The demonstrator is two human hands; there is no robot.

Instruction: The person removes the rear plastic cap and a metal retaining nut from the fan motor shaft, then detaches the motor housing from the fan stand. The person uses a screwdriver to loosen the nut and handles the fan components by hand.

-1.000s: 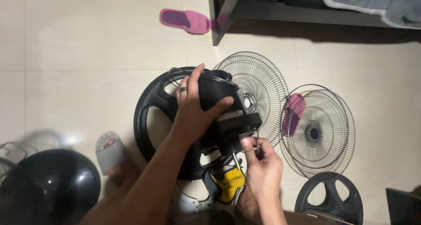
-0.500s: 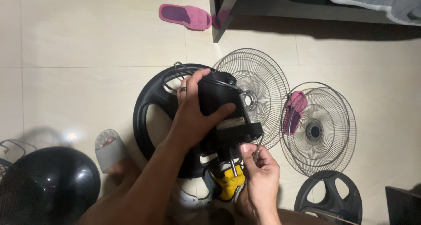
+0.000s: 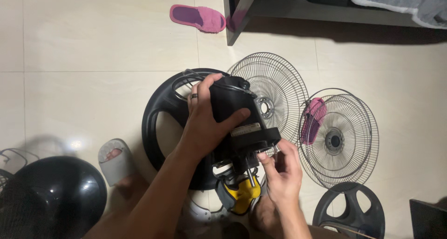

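A person's left hand (image 3: 205,122) clamps around a black fan motor housing (image 3: 235,113), held above a round black fan base (image 3: 160,122) on the tiled floor (image 3: 93,43). The right hand (image 3: 284,174) pinches a small metal part at the housing's near right edge, beside the shaft (image 3: 251,176). Two wire fan grilles (image 3: 284,80) (image 3: 354,141) lie to the right; a pink slipper (image 3: 198,17) sits far off.

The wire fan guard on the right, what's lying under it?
Through the right wire fan guard a pink slipper shows on the tiled floor, near its left edge. A second grille seems stacked beneath it. The guard's black centre hub hides whatever lies directly behind it.
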